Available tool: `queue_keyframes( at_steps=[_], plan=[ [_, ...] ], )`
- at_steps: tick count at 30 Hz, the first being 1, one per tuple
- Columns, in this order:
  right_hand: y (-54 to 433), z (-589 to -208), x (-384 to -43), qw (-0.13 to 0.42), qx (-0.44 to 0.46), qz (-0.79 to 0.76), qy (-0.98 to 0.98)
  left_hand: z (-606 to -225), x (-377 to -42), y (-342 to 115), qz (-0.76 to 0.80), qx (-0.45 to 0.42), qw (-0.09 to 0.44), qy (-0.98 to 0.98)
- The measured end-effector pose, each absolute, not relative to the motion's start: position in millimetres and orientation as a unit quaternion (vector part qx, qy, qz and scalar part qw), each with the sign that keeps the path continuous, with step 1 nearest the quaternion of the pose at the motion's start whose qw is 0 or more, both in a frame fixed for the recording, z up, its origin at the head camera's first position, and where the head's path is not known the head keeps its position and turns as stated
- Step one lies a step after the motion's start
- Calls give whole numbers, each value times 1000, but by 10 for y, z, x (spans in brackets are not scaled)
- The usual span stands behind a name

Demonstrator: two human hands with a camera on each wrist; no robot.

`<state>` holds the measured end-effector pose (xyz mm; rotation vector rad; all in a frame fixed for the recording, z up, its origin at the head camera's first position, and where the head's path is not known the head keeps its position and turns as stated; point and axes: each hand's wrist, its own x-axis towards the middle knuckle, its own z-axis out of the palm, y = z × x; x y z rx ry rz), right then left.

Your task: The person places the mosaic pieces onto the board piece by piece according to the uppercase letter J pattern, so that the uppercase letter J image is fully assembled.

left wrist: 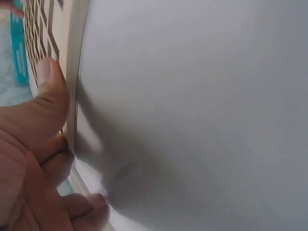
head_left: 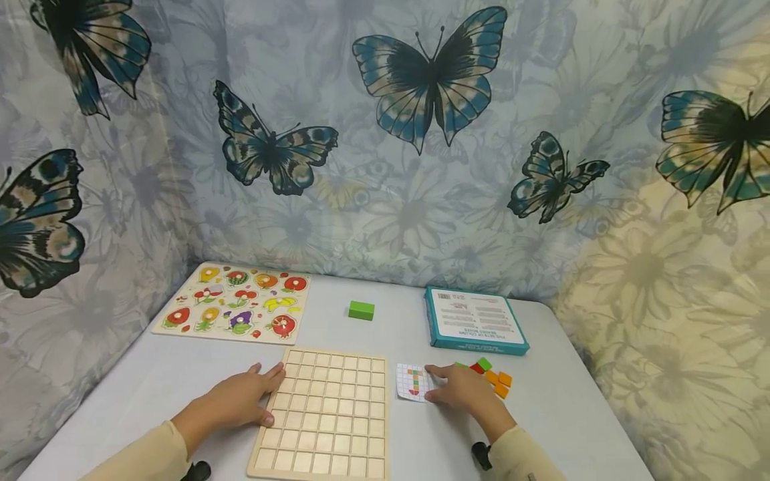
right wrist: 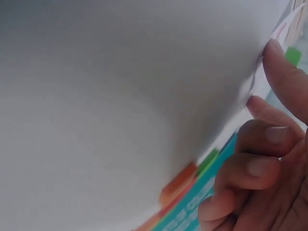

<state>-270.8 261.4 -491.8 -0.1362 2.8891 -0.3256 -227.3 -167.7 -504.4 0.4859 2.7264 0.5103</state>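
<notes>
A wooden grid board [head_left: 327, 404] lies on the table. My left hand [head_left: 240, 397] rests at its left edge, the thumb [left wrist: 50, 79] on the frame and the other fingers spread along the side. Right of the board lies a small pattern card [head_left: 411, 384], printed with coloured squares on a grid. With thumb and index fingertip, my right hand [head_left: 460, 387] touches the card's right side, while its remaining fingers [right wrist: 255, 171] are curled in. Beside this hand lie several orange blocks [head_left: 499, 382], a green block [head_left: 484, 364] and a red one [head_left: 476, 368], partly hidden.
A fruit puzzle board [head_left: 231, 304] lies at the back left. Behind the grid board sits a larger green block [head_left: 361, 310]. A flat teal box [head_left: 478, 321] with printed text lies at the back right. Butterfly-patterned cloth [head_left: 409, 220] hangs behind the white table [head_left: 331, 334].
</notes>
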Motion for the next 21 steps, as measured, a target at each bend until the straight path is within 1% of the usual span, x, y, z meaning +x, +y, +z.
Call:
queue_keyframes(
  at_steps=[3,8,11,21],
  plan=[
    [2732,-4887,-2706,119,-49,-124,984,-5042,-2288,-1556,164,177,163,957],
    [2899,-4848,-2706,118,-48,-133,983,-5078,-2322,-1329,145,208,143,957],
    [2961,-4834,-2717,113,-54,-140,982,-5072,-2340,-1230,142,212,134,958],
    [2998,-4800,-2701,115,-62,-138,982,-5065,-2278,-1125,201,206,141,947]
  ],
)
